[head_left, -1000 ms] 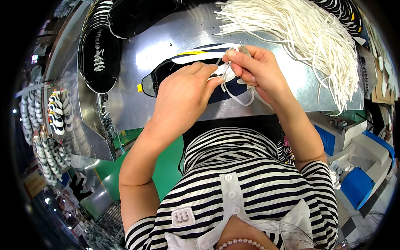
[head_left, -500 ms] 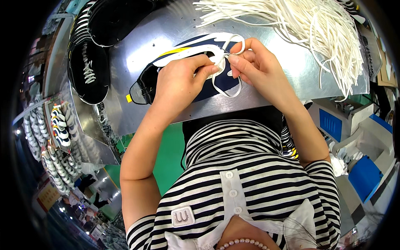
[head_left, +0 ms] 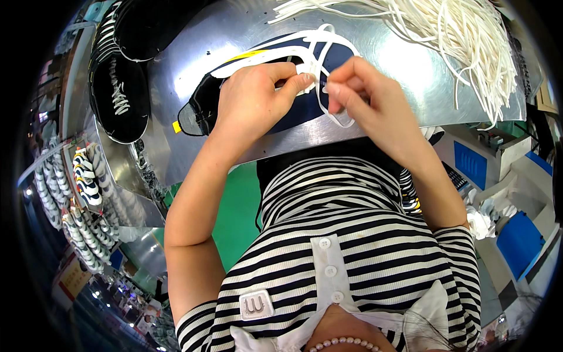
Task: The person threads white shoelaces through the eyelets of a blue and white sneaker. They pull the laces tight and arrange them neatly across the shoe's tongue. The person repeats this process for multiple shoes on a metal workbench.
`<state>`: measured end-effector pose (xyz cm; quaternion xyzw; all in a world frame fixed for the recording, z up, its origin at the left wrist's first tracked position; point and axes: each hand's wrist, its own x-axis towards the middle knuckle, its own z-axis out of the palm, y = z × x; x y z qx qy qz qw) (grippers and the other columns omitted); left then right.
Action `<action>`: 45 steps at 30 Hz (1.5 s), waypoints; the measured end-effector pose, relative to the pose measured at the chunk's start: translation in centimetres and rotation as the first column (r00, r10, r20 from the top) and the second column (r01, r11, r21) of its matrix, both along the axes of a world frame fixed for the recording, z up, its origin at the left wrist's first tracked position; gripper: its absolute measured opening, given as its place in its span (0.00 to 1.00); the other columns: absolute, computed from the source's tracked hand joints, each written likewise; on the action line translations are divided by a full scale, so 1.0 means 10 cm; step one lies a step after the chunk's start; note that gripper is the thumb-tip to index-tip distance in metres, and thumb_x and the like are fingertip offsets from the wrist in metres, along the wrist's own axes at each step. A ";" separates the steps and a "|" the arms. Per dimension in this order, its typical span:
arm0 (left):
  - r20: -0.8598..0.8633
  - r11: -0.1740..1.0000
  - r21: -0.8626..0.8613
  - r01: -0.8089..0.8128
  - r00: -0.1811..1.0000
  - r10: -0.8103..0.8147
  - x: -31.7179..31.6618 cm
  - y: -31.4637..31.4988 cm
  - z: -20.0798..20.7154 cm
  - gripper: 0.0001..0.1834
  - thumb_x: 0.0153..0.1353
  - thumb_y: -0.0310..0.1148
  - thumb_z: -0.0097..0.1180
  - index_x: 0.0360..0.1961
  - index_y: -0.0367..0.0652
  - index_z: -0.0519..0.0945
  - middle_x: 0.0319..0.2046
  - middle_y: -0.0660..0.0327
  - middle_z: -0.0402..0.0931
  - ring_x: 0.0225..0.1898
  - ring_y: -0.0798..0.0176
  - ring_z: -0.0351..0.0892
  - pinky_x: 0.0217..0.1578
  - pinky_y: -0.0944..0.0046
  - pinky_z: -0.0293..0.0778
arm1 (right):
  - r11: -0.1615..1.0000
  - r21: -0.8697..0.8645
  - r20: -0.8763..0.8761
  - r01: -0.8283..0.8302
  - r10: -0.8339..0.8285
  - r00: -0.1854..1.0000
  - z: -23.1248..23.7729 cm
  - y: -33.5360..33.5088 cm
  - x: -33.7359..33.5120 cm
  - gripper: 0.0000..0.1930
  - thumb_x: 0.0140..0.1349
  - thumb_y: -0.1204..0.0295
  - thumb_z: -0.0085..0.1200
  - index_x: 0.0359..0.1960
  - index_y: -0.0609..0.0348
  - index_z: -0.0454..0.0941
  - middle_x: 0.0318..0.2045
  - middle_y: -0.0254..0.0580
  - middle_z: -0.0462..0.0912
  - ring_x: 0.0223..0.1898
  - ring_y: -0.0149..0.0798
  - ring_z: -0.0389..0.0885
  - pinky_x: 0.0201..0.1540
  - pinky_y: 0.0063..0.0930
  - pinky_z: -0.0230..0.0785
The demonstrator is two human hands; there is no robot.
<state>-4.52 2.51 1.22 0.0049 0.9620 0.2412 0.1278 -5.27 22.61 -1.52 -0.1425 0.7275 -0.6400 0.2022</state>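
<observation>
A navy shoe upper (head_left: pixel 299 114) with white trim, a yellow strip and a dark heel lies on the metal table in front of me. White shoelace (head_left: pixel 318 87) crosses its eyelet area and makes loose loops over the toe side. Thumb and forefinger of my left hand (head_left: pixel 252 97) pinch at the white edge of the lacing opening; what exactly they grip is partly hidden. My right hand (head_left: pixel 375 102) is at the lace by the toe side, thumb and fingers closed together, its fingertips slightly blurred. The lace appears to run into that pinch.
A thick bundle of loose white laces (head_left: pixel 469 58) spreads over the far right of the metal table (head_left: pixel 434 108). Black shoe uppers (head_left: pixel 120 105) lie along its left side. Striped shoe uppers (head_left: pixel 87 179) hang beyond the left edge. A blue panel (head_left: pixel 519 243) stands at lower right.
The lace loops have moved up and right across the toe, now longer and crossing each other. My right hand has shifted slightly right and down; the left keeps its pinch.
</observation>
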 end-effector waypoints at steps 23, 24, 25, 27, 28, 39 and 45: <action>0.006 0.985 0.172 -0.035 0.999 0.034 0.03 0.00 -0.02 0.13 0.61 0.38 0.63 0.33 0.37 0.84 0.21 0.64 0.78 0.24 0.72 0.72 0.30 0.70 0.68 | 0.961 0.276 -0.117 -0.016 0.050 0.992 0.02 -0.02 0.08 0.08 0.67 0.70 0.55 0.35 0.63 0.73 0.22 0.45 0.82 0.24 0.45 0.83 0.30 0.36 0.72; -0.013 0.981 0.189 -0.034 0.999 0.037 0.04 -0.01 -0.04 0.13 0.61 0.38 0.63 0.33 0.38 0.84 0.21 0.64 0.78 0.24 0.72 0.73 0.30 0.70 0.68 | 0.963 0.268 -0.098 -0.018 0.046 0.994 0.03 -0.02 0.09 0.08 0.67 0.70 0.55 0.35 0.63 0.74 0.21 0.45 0.82 0.24 0.45 0.83 0.30 0.36 0.72; -0.019 0.981 0.189 -0.034 0.999 0.039 0.04 -0.01 -0.04 0.13 0.61 0.39 0.63 0.33 0.38 0.84 0.21 0.64 0.78 0.24 0.72 0.72 0.30 0.70 0.68 | 0.965 0.261 -0.078 -0.021 0.042 0.996 0.06 -0.01 0.09 0.08 0.67 0.70 0.55 0.34 0.63 0.74 0.21 0.45 0.82 0.24 0.44 0.83 0.30 0.36 0.72; -0.030 0.982 0.189 -0.030 0.999 0.036 0.05 -0.02 -0.03 0.13 0.61 0.39 0.63 0.32 0.37 0.84 0.21 0.64 0.78 0.24 0.72 0.72 0.29 0.70 0.68 | 0.969 0.246 -0.054 -0.021 0.035 0.998 0.07 -0.01 0.09 0.08 0.66 0.70 0.55 0.34 0.63 0.74 0.21 0.44 0.82 0.24 0.44 0.83 0.30 0.35 0.72; -0.004 0.982 0.184 -0.036 0.999 0.037 0.04 -0.01 -0.02 0.13 0.61 0.38 0.63 0.34 0.37 0.84 0.22 0.63 0.79 0.25 0.72 0.73 0.30 0.70 0.69 | 0.971 0.238 -0.050 -0.018 0.031 0.998 0.06 -0.02 0.08 0.08 0.66 0.70 0.55 0.34 0.63 0.74 0.21 0.44 0.82 0.24 0.44 0.83 0.30 0.35 0.72; -0.379 0.967 0.064 0.247 0.902 -0.206 0.34 0.13 -0.07 0.13 0.56 0.24 0.62 0.44 0.36 0.81 0.35 0.51 0.83 0.35 0.47 0.82 0.35 0.56 0.75 | 0.933 0.342 -0.258 0.112 -0.021 0.966 -0.18 -0.32 0.11 0.11 0.64 0.73 0.54 0.39 0.70 0.67 0.23 0.59 0.80 0.29 0.61 0.82 0.32 0.49 0.74; -0.545 0.968 -0.092 0.235 0.801 -0.247 0.51 -0.10 -0.01 0.12 0.54 0.24 0.64 0.41 0.40 0.81 0.27 0.57 0.80 0.26 0.53 0.78 0.28 0.58 0.72 | 0.935 0.311 -0.021 -0.170 0.185 0.983 0.18 0.18 0.18 0.12 0.64 0.69 0.58 0.42 0.63 0.73 0.28 0.51 0.83 0.28 0.52 0.83 0.32 0.38 0.73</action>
